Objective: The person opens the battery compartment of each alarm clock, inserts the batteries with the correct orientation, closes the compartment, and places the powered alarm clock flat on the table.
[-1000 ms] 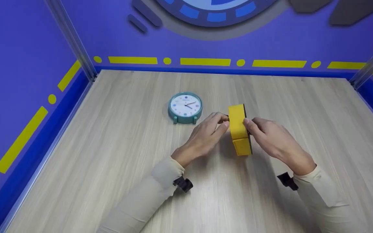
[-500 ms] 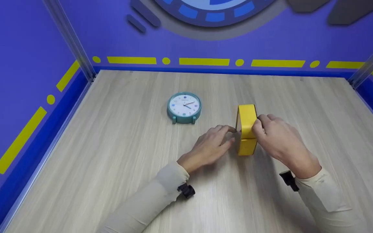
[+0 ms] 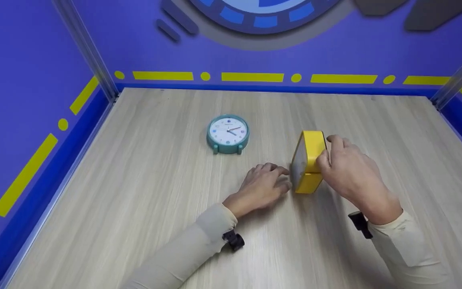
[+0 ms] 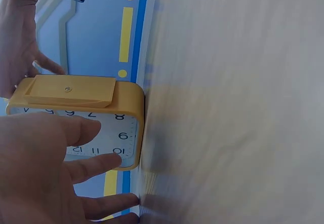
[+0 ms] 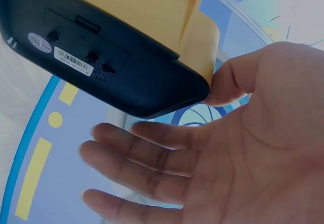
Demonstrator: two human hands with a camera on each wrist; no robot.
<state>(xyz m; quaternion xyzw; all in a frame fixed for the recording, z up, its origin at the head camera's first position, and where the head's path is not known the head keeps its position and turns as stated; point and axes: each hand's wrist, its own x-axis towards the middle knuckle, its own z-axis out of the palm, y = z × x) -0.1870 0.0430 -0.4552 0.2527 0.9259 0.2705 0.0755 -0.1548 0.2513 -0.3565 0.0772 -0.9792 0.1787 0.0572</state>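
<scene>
A yellow rectangular alarm clock (image 3: 314,154) stands on its short end on the table, its white dial turned toward my left hand. In the left wrist view, numerals show on the dial (image 4: 129,127). My left hand (image 3: 260,186) lies low beside the dial, fingers loosely bent and spread in front of it. The thumb of my right hand (image 3: 349,174) touches the upper edge of the casing. In the right wrist view, the other fingers (image 5: 147,176) are extended apart from the clock's black back (image 5: 126,77), which bears a barcode label and small knobs.
A round teal clock (image 3: 228,131) with two short feet lies face up, left of the yellow one. The light wood table (image 3: 155,160) is bounded by blue panels (image 3: 255,60) with yellow marks at the back and sides.
The yellow clock has shifted right and turned, so more of its dial shows. My left hand has drawn down and to the right; my right fingers have lifted off the back.
</scene>
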